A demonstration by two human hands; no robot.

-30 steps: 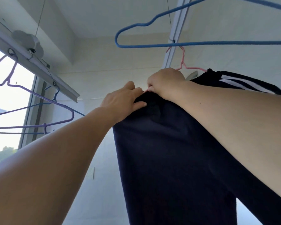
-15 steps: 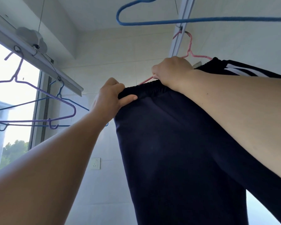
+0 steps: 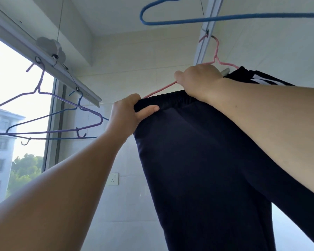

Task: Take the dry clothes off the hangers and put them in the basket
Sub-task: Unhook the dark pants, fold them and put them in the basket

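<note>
Head view: dark navy trousers, white-striped, elastic waistband.

hangers: 4 (1 pink, 1 purple, 2 blue) | trousers: 1 | hands: 2

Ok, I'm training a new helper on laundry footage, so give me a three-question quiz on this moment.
1. True or false: the pink hanger is hooked on the rail.
2. Which hand grips the waistband corner of the dark trousers: (a) left hand, (b) right hand?
3. What colour is the empty hanger nearest overhead?

Key: 1 true; 2 a; 3 blue.
</note>
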